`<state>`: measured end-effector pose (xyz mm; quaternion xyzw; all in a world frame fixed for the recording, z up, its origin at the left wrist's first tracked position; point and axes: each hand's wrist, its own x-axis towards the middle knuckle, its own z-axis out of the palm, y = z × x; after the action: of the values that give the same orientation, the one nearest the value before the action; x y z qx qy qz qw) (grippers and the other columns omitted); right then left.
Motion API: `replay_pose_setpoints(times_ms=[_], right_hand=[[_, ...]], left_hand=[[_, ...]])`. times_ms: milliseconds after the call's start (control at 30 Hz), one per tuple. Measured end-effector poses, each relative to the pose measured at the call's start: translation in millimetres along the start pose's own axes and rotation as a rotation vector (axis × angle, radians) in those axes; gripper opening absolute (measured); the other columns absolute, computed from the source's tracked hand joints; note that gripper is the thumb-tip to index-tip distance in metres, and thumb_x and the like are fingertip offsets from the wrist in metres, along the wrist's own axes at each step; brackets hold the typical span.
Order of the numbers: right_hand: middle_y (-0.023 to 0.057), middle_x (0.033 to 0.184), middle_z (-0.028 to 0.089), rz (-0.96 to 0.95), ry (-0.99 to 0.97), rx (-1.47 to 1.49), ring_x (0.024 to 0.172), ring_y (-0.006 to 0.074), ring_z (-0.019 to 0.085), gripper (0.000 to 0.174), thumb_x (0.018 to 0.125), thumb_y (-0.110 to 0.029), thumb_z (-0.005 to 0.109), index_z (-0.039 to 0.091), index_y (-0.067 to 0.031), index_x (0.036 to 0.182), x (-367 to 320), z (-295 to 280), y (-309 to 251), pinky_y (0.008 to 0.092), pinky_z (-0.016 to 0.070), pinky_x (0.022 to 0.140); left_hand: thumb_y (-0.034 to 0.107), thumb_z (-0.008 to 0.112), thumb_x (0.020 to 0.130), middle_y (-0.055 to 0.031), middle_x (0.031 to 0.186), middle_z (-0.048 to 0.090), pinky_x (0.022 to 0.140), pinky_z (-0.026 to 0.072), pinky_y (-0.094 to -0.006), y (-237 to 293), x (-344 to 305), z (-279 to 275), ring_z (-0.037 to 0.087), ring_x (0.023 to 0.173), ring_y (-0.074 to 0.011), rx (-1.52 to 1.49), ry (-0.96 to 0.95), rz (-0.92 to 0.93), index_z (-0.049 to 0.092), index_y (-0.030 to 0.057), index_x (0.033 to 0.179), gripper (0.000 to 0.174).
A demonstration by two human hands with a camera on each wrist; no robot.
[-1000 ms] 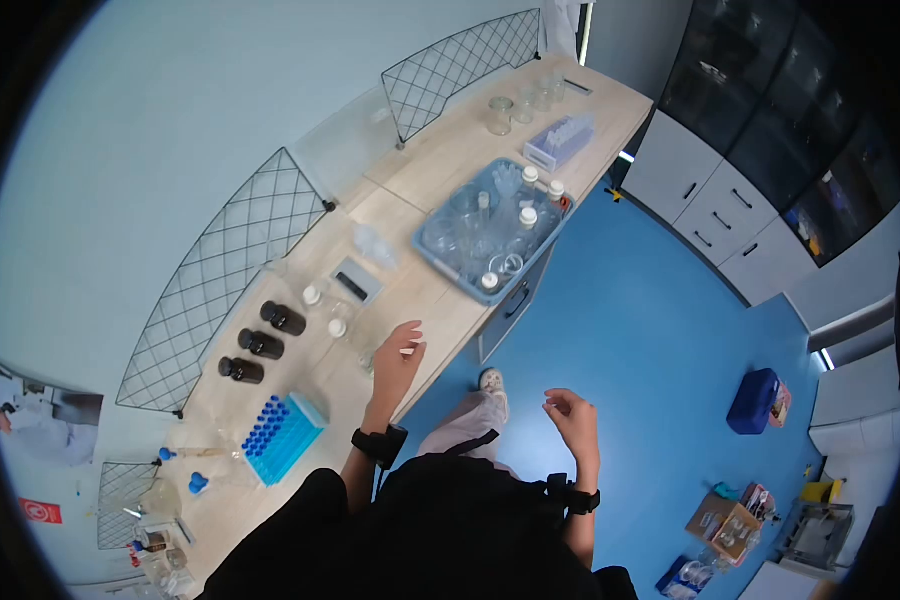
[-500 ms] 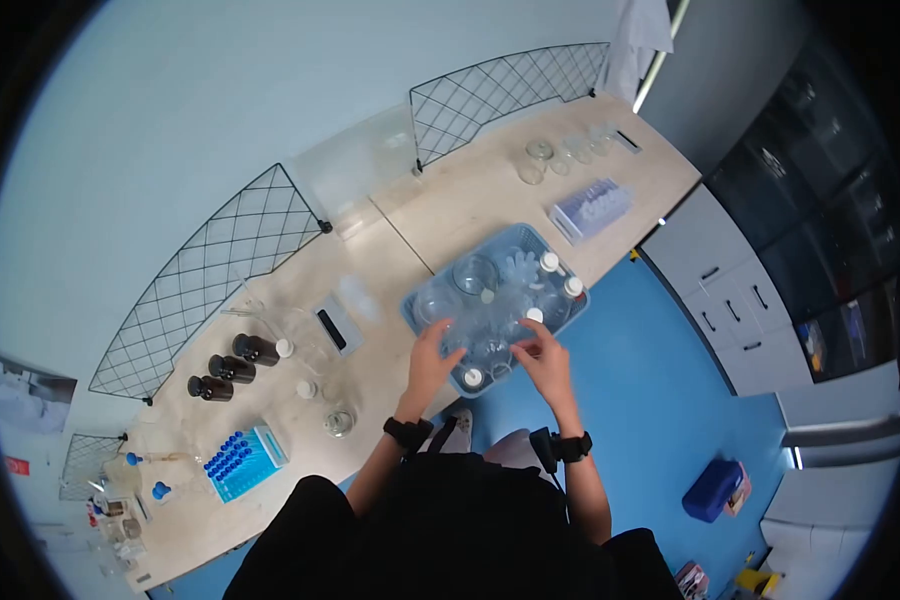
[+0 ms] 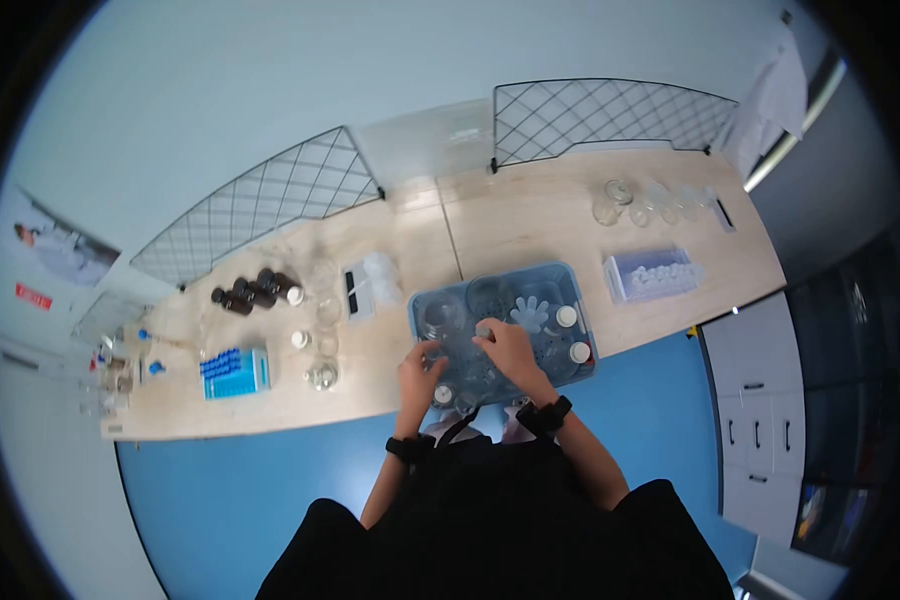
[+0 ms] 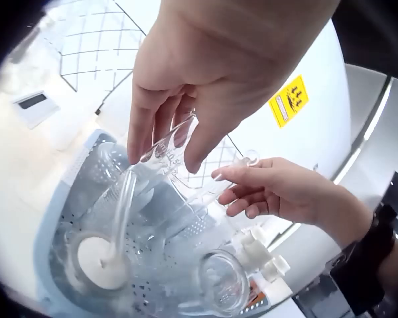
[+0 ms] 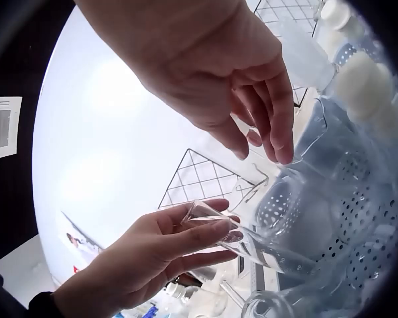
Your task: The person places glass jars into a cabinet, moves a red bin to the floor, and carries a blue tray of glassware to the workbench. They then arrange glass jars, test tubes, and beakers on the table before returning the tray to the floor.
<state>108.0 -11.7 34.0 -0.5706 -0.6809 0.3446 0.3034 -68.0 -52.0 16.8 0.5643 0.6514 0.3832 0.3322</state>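
Note:
My left hand (image 3: 420,377) is over the front left of a blue perforated plastic basket (image 3: 578,300). Its thumb and fingers hold a clear graduated glass cylinder (image 4: 164,154) near the lipped mouth, the glass leaning down into the basket. At the middle of the basket my right hand (image 3: 508,352) curls its fingers at the upper end of a clear glass tube (image 4: 209,193). Around both hands lie clear glassware and white-capped bottles (image 3: 567,317). A round white lid (image 4: 98,262) shows below the left hand. Clear glass overlaps inside, hiding lower ends.
Left on the bench are brown bottles (image 3: 238,302), a blue tube rack (image 3: 238,378), clear glass bottles (image 3: 321,376) and a scale (image 3: 358,292). To the right stand a lilac rack (image 3: 660,277) and glass jars (image 3: 607,208). Wire mesh panels (image 3: 610,115) line the back.
The body has turned and moved up to the basket, which now sits straight ahead. Both hands, free and beside the bench at first, have reached into the basket and taken hold of glassware.

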Motion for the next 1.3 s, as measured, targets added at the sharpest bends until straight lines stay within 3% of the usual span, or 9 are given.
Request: replay_pose_setpoints(times_ms=[367,400,500,633,700,833,1133,1233,1300], right_hand=[[0.0169,0.07,0.061,-0.037,-0.09,0.16,0.065,0.031,0.06,0.024,0.072,-0.014,0.066,0.06,-0.0029,0.092,-2.9,-14.1,15.8,0.0336,0.0456,0.056],[0.0104,0.065,0.062,-0.115,-0.06,0.136,0.053,0.0127,0.06,0.024,0.075,-0.014,0.065,0.061,-0.0033,0.096,-3.1,-10.2,25.1,0.0246,0.0449,0.047],[0.0087,0.064,0.062,-0.115,-0.05,0.163,0.053,0.0114,0.06,0.025,0.076,-0.014,0.065,0.06,-0.0035,0.098,-9.3,-9.2,33.9,0.0231,0.0446,0.047],[0.0091,0.063,0.061,-0.103,-0.035,0.147,0.052,0.0122,0.059,0.025,0.076,-0.014,0.065,0.06,-0.0039,0.098,-15.1,-13.2,26.4,0.0243,0.0446,0.048],[0.0138,0.069,0.061,-0.051,-0.062,0.117,0.063,0.0277,0.061,0.022,0.073,-0.016,0.065,0.06,-0.006,0.093,-13.6,-19.2,13.4,0.0317,0.0456,0.055],[0.0123,0.065,0.06,-0.137,-0.071,0.018,0.059,0.0223,0.061,0.021,0.075,-0.014,0.065,0.059,-0.0045,0.093,-0.7,-9.6,8.2,0.0293,0.0453,0.055],[0.0145,0.077,0.06,-0.066,-0.102,-0.324,0.071,0.0323,0.059,0.041,0.072,-0.021,0.065,0.047,-0.0075,0.106,-18.1,-27.6,-25.6,0.04,0.0454,0.059],[0.0107,0.07,0.059,-0.224,-0.244,-0.331,0.066,0.028,0.059,0.045,0.069,-0.023,0.067,0.048,-0.0102,0.108,-34.3,-28.8,-32.8,0.0377,0.0437,0.055],[0.0143,0.08,0.058,-0.262,-0.581,-0.498,0.076,0.0318,0.059,0.044,0.068,-0.018,0.066,0.046,-0.0086,0.106,-40.0,-20.2,-37.3,0.0407,0.0457,0.061]], left_hand=[[0.002,0.068,0.07,-0.0097,0.091,0.063,0.073,0.0503,-0.0257,20.3,-38.3,-7.4,0.06,0.082,-0.0128,-0.13,0.223,-0.087,0.058,0.0006,0.102,0.033],[0.002,0.068,0.071,-0.009,0.091,0.063,0.074,0.0502,-0.0257,21.3,-39.6,-8.1,0.06,0.082,-0.0127,-0.173,0.226,-0.072,0.058,0.0005,0.102,0.033],[0.001,0.068,0.071,-0.0091,0.093,0.062,0.076,0.05,-0.0258,30.7,-43.0,-11.5,0.06,0.084,-0.0132,-0.162,0.219,-0.077,0.058,-0.0003,0.102,0.032],[0.001,0.067,0.071,-0.0093,0.094,0.062,0.076,0.0499,-0.0261,22.3,-40.6,-16.2,0.059,0.085,-0.0132,-0.179,0.212,-0.037,0.058,-0.001,0.102,0.032],[0.006,0.07,0.07,-0.0106,0.094,0.063,0.075,0.0489,-0.0289,19.0,-38.4,-15.9,0.06,0.087,-0.0184,-0.207,0.194,-0.104,0.06,0.0042,0.101,0.033],[0.007,0.07,0.069,-0.0114,0.094,0.063,0.075,0.049,-0.0292,11.5,-35.6,-18.4,0.061,0.088,-0.0192,-0.22,0.188,-0.087,0.06,0.0043,0.101,0.033],[0.009,0.07,0.069,-0.0119,0.094,0.063,0.071,0.0496,-0.0293,7.9,-31.2,-20.0,0.061,0.085,-0.0206,-0.201,0.157,-0.085,0.06,0.0048,0.099,0.031],[0.01,0.07,0.069,-0.0119,0.095,0.063,0.07,0.0495,-0.0294,6.2,-29.7,-20.2,0.062,0.083,-0.022,-0.201,0.152,-0.08,0.06,0.0049,0.098,0.031],[0.011,0.07,0.069,-0.0121,0.095,0.063,0.069,0.0494,-0.0296,10.6,-26.9,-21.7,0.062,0.081,-0.0233,-0.163,0.161,-0.039,0.06,0.005,0.097,0.031]])
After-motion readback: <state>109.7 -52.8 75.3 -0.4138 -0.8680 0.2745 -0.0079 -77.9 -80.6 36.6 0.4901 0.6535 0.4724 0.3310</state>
